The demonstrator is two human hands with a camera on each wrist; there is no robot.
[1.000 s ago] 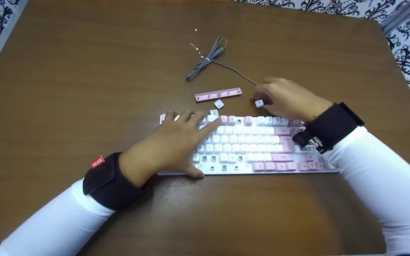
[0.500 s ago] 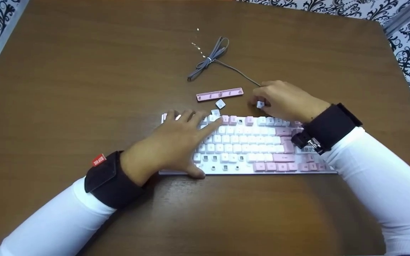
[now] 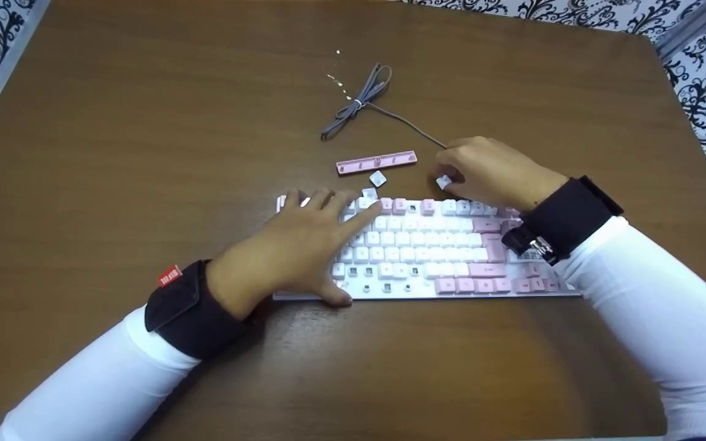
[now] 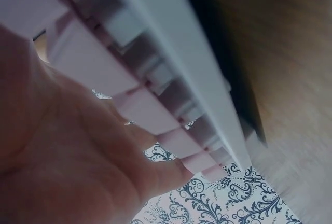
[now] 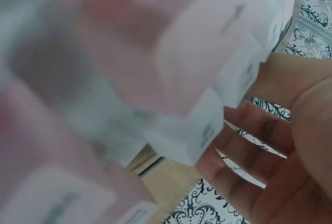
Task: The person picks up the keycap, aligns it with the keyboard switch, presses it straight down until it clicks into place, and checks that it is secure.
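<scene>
A white and pink mechanical keyboard [image 3: 414, 239] lies on the table, with bare switches showing in its lower rows. My left hand [image 3: 301, 245] rests spread over its left end, thumb at the front edge. Behind the keyboard's back edge, my right hand [image 3: 494, 168] pinches a loose white keycap [image 3: 444, 182], tilted between thumb and fingers. The left wrist view shows the left palm beside pink keycaps [image 4: 93, 63]. In the right wrist view, keyboard keycaps [image 5: 187, 130] hide the right fingertips and the held keycap.
A long pink spacebar keycap [image 3: 376, 163] lies upside down behind the keyboard. Near it is a white keycap [image 3: 377, 179], and another white keycap [image 3: 369, 193] sits by the back edge. A tied grey cable [image 3: 356, 104] lies farther back, beside small pale specks [image 3: 339, 84].
The white keycap has turned between my right fingers and now sits tilted. My right hand has shifted slightly; the left hand stays in place.
</scene>
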